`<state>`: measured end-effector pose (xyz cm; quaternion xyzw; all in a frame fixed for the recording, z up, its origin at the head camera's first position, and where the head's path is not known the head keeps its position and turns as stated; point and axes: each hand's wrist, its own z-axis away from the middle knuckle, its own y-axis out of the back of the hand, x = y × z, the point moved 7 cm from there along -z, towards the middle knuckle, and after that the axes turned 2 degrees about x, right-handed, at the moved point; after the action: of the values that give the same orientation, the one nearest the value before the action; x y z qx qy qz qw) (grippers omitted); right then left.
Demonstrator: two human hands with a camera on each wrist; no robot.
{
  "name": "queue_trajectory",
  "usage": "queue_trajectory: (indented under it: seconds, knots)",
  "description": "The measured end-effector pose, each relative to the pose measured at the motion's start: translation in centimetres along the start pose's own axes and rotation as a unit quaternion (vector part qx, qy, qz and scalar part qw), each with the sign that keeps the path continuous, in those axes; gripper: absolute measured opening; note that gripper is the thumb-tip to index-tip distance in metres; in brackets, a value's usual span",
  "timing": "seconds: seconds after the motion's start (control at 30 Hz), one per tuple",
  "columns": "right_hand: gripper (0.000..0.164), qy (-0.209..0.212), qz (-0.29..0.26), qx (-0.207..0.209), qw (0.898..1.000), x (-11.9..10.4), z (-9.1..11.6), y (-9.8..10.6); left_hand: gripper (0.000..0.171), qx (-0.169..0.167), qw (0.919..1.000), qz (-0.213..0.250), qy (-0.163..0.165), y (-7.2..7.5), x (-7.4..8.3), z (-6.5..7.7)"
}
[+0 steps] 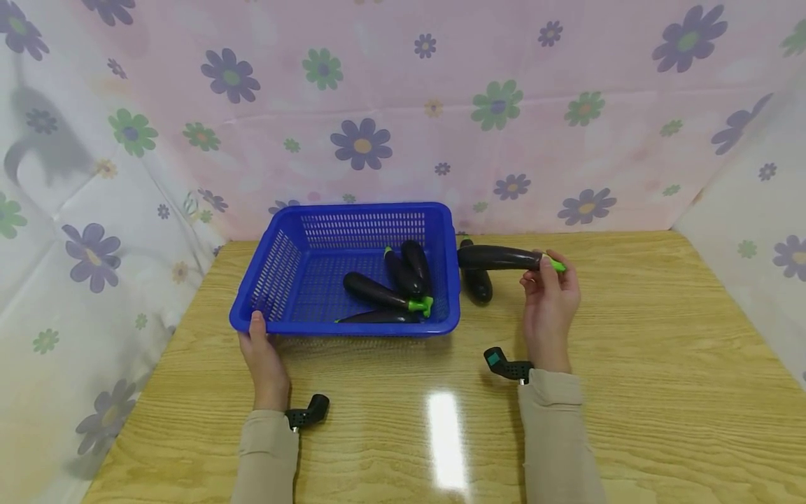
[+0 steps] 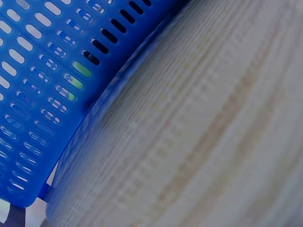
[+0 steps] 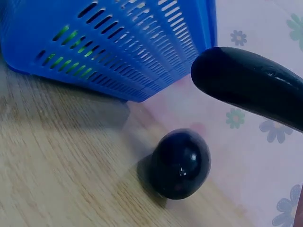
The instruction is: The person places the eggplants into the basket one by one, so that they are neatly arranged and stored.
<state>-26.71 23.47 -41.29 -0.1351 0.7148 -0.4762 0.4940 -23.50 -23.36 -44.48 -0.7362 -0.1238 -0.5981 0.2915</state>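
My right hand [image 1: 551, 301] pinches a dark purple eggplant [image 1: 500, 257] by its green stem end. The eggplant points left, level, its blunt tip close to the right rim of a blue plastic basket [image 1: 345, 328]. In the right wrist view this eggplant [image 3: 246, 82] hangs above the table beside the basket wall [image 3: 118, 47]. Another eggplant [image 1: 480, 285] lies on the table below it, partly hidden behind it. My left hand [image 1: 263, 360] grips the basket's front left corner, thumb over the rim, other fingers out of sight. Several eggplants [image 1: 378, 290] lie in the basket's right half.
The wooden table [image 1: 655, 364] has a bright light reflection in front of the basket. A flowered cloth [image 1: 403, 105] hangs right behind the table, and more cloth stands at both sides. Each wrist bears a small black camera mount [image 1: 308, 411].
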Motion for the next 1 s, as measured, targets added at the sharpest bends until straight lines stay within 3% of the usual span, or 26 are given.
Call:
queue_trajectory:
  seconds: [1.0]
  knots:
    - [0.032,0.004,-0.045,-0.004,0.999,-0.65,-0.08,-0.03,0.046,0.000,0.9999,-0.010,0.007,0.02,0.08,0.14]
